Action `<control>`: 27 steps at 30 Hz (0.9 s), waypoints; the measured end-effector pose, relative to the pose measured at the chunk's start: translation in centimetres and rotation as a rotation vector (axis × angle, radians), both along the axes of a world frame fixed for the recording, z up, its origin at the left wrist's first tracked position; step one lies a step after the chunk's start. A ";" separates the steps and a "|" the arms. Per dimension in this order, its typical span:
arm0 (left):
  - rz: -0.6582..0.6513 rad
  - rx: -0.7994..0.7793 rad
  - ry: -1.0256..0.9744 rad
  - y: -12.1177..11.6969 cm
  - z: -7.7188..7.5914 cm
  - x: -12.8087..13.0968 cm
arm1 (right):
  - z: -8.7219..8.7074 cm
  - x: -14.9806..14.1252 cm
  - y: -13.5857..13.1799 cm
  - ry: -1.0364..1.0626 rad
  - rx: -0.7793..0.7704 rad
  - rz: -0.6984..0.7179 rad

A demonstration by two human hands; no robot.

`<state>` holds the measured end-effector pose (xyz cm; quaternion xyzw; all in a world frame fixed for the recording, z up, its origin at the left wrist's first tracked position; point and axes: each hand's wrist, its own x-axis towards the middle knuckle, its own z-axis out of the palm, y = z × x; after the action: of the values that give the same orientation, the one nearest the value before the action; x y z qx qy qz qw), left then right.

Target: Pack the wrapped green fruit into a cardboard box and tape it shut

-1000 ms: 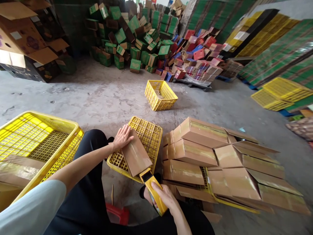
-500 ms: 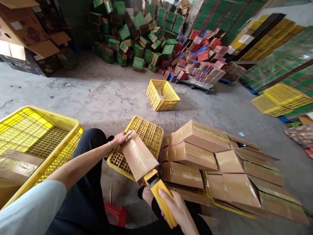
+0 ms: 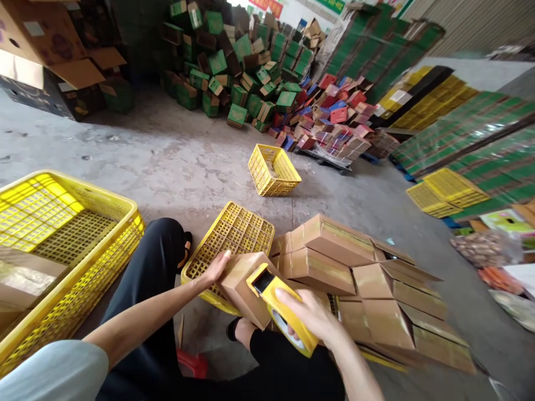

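My left hand (image 3: 217,267) grips the far left edge of a small cardboard box (image 3: 242,287), thumb on top. The box is tilted against the upturned yellow crate (image 3: 244,231) in front of my knees. Wrapped in my right hand (image 3: 303,312) is a yellow tape dispenser (image 3: 273,303) with a roll of tape in its body. Its dark head is at the box's right side; whether it touches the cardboard I cannot tell.
Taped cardboard boxes (image 3: 330,250) are stacked close on my right. A large yellow crate (image 3: 136,223) holding a box stands at my left. Farther off are a smaller yellow crate (image 3: 276,172), heaped green boxes (image 3: 238,114) and a red stool (image 3: 194,365) below.
The box has been turned and tilted, so a different side faces up. The tape dispenser has come up from the box's near end to its right side. My view has shifted slightly.
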<state>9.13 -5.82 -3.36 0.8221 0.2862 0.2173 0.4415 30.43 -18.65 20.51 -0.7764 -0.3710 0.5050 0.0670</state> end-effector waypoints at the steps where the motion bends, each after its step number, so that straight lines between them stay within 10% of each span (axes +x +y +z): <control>1: 0.104 -0.059 -0.022 0.7 1.4 -0.5 | 0.0 -0.1 1.2 -0.006 0.001 0.034; 8: -0.329 0.115 -0.260 2.9 9.7 -3.1 | 1.0 -0.4 6.6 0.027 -0.045 0.101; 19: -0.553 0.532 -0.272 2.7 8.8 -4.8 | 0.9 1.4 4.3 0.157 -0.131 0.126; 27: -0.580 0.521 -0.190 2.5 8.0 -5.6 | 2.0 0.5 5.1 0.141 -0.139 0.192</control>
<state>3.57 -3.29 4.62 0.9295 -0.0647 0.2241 0.2856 30.96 -13.59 22.53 -0.7025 -0.4024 0.5869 -0.0096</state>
